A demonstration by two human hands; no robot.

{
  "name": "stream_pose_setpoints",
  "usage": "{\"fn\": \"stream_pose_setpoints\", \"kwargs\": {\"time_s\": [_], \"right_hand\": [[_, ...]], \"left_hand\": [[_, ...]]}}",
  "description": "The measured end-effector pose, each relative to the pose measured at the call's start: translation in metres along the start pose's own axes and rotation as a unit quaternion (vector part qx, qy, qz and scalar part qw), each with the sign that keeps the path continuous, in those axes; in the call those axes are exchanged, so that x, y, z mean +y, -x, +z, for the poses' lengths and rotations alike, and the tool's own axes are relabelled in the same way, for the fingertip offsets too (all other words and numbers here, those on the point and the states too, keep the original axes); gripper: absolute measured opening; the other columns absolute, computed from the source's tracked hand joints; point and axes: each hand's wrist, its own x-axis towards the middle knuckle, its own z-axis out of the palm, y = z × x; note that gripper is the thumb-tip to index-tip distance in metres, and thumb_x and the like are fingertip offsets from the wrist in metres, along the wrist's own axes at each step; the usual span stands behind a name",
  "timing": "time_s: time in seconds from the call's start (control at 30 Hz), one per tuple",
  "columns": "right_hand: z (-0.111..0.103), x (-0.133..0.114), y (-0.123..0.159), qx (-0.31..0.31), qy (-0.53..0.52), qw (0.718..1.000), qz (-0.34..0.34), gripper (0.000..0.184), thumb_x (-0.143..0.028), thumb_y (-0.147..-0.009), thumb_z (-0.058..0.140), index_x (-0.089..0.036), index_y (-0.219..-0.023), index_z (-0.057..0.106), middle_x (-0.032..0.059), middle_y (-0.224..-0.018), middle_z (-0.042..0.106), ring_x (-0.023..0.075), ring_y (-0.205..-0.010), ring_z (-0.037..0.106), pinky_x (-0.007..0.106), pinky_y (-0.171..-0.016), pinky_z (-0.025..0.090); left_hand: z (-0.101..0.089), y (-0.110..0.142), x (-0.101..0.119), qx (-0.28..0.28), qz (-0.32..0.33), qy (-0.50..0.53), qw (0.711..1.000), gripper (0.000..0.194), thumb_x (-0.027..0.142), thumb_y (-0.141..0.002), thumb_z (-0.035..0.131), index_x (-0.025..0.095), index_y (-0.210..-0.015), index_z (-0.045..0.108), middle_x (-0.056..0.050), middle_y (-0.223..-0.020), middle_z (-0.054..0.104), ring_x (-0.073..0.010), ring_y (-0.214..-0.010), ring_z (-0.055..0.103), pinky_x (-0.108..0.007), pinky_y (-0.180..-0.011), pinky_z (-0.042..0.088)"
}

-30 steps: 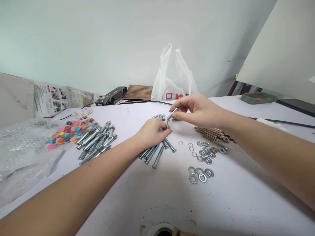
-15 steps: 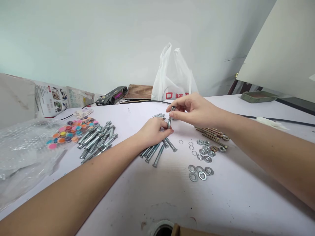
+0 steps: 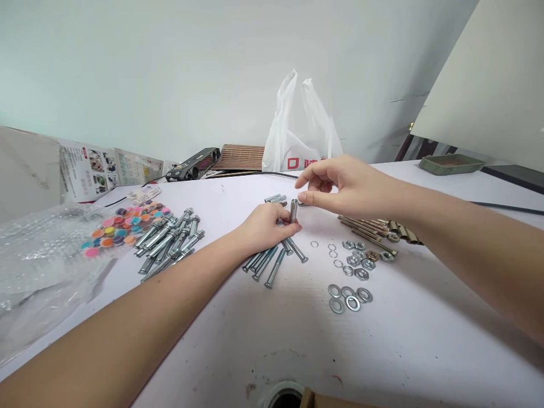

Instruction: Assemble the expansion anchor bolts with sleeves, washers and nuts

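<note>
My left hand (image 3: 266,226) rests on the white table (image 3: 382,351) and pinches a silver bolt with a metal sleeve (image 3: 293,211) held upright. Under that hand lie a few loose bolts (image 3: 272,263). My right hand (image 3: 344,184) hovers just right of the sleeve's top, fingers spread, holding nothing that I can see. Right of the loose bolts lie small spring washers (image 3: 334,255), hex nuts (image 3: 359,263) and flat washers (image 3: 348,299). Brass-coloured sleeves (image 3: 374,229) lie under my right wrist.
A pile of assembled anchor bolts (image 3: 170,243) and coloured round caps (image 3: 119,229) lie at left, beside a clear plastic bag (image 3: 38,266). A white carrier bag (image 3: 301,136), a black device (image 3: 193,164) and a green tray (image 3: 450,164) stand at the back. A hole (image 3: 283,396) opens at the near edge.
My right hand slid the sleeve down onto the bolt, let go and opened, lifting slightly to the right. My left hand kept hold of the bolt.
</note>
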Motion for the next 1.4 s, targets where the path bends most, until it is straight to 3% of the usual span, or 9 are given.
{"fn": "stream_pose_setpoints", "kwargs": {"time_s": [0.07, 0.17, 0.23, 0.4, 0.63, 0.8, 1.0, 1.2, 1.4], "right_hand": [[-0.006, -0.009, 0.01, -0.114, 0.034, 0.993, 0.023, 0.015, -0.035, -0.083, 0.06, -0.023, -0.081, 0.069, 0.0005, -0.067, 0.062, 0.0132, -0.058, 0.053, 0.028, -0.05, 0.039], [-0.007, -0.02, 0.026, -0.345, 0.049, 0.935, 0.07, 0.019, -0.04, -0.082, 0.059, -0.024, -0.081, 0.069, -0.0013, -0.065, 0.063, 0.0118, -0.051, 0.051, 0.025, -0.044, 0.034], [-0.003, -0.023, 0.032, -0.397, 0.055, 0.912, 0.086, 0.021, -0.045, -0.077, 0.064, -0.026, -0.085, 0.068, -0.0025, -0.068, 0.064, 0.013, -0.053, 0.054, 0.025, -0.042, 0.033], [0.009, -0.017, 0.031, -0.447, 0.01, 0.889, 0.102, 0.025, -0.049, -0.075, 0.066, -0.024, -0.078, 0.067, -0.0028, -0.073, 0.069, 0.0157, -0.063, 0.062, 0.026, -0.049, 0.041], [0.001, -0.005, 0.027, -0.434, -0.012, 0.893, 0.12, 0.018, -0.041, -0.079, 0.064, -0.024, -0.081, 0.07, -0.0009, -0.076, 0.07, 0.0158, -0.067, 0.062, 0.026, -0.055, 0.044], [-0.004, -0.001, 0.021, -0.354, -0.033, 0.924, 0.142, 0.023, -0.045, -0.082, 0.061, -0.023, -0.081, 0.067, -0.0006, -0.071, 0.066, 0.0135, -0.06, 0.057, 0.024, -0.05, 0.042], [0.011, 0.011, 0.02, -0.286, -0.025, 0.947, 0.147, 0.026, -0.046, -0.083, 0.059, -0.023, -0.093, 0.064, -0.0006, -0.068, 0.064, 0.0129, -0.054, 0.053, 0.024, -0.047, 0.04], [0.011, 0.013, 0.018, -0.314, -0.047, 0.937, 0.144, 0.022, -0.042, -0.085, 0.056, -0.022, -0.078, 0.06, -0.002, -0.062, 0.057, 0.0113, -0.052, 0.048, 0.024, -0.048, 0.038], [0.0, 0.001, 0.022, -0.415, -0.058, 0.897, 0.14, 0.024, -0.047, -0.08, 0.064, -0.023, -0.083, 0.068, -0.0001, -0.074, 0.064, 0.0141, -0.065, 0.056, 0.025, -0.056, 0.042]], "left_hand": [[-0.001, 0.0, 0.0, -0.001, -0.01, 0.004, 1.0, 0.021, 0.034, -0.077, 0.062, 0.017, -0.066, 0.064, 0.003, -0.062, 0.056, -0.0118, -0.062, 0.05, -0.026, -0.061, 0.037], [-0.001, -0.001, 0.0, -0.007, -0.02, 0.011, 1.0, 0.022, 0.036, -0.077, 0.063, 0.016, -0.069, 0.066, 0.002, -0.066, 0.061, -0.0128, -0.065, 0.054, -0.026, -0.063, 0.04], [-0.001, -0.002, -0.002, -0.014, -0.024, 0.016, 0.999, 0.022, 0.038, -0.077, 0.063, 0.017, -0.075, 0.07, 0.001, -0.071, 0.064, -0.014, -0.069, 0.057, -0.026, -0.064, 0.041], [-0.002, -0.001, -0.005, -0.019, -0.019, 0.019, 0.999, 0.026, 0.043, -0.076, 0.066, 0.019, -0.08, 0.071, 0.001, -0.076, 0.065, -0.015, -0.073, 0.057, -0.028, -0.067, 0.042], [-0.003, 0.0, -0.003, 0.041, 0.025, 0.014, 0.999, 0.027, 0.042, -0.077, 0.067, 0.018, -0.089, 0.072, 0.0, -0.083, 0.066, -0.0142, -0.076, 0.054, -0.027, -0.07, 0.04], [-0.005, 0.002, -0.002, 0.013, 0.021, 0.045, 0.999, 0.02, 0.035, -0.082, 0.062, 0.018, -0.082, 0.072, 0.002, -0.075, 0.064, -0.0114, -0.07, 0.052, -0.026, -0.067, 0.039], [-0.004, 0.003, -0.002, 0.006, 0.007, 0.051, 0.999, 0.022, 0.038, -0.082, 0.062, 0.018, -0.081, 0.072, 0.003, -0.071, 0.062, -0.0107, -0.066, 0.049, -0.026, -0.064, 0.037], [-0.004, 0.002, -0.003, 0.008, 0.005, 0.049, 0.999, 0.024, 0.039, -0.081, 0.061, 0.018, -0.081, 0.072, 0.002, -0.071, 0.062, -0.0114, -0.066, 0.048, -0.026, -0.064, 0.038], [-0.003, 0.002, -0.004, 0.004, 0.001, 0.068, 0.998, 0.023, 0.039, -0.081, 0.062, 0.018, -0.08, 0.072, 0.003, -0.07, 0.062, -0.0106, -0.065, 0.048, -0.026, -0.064, 0.038]]}}
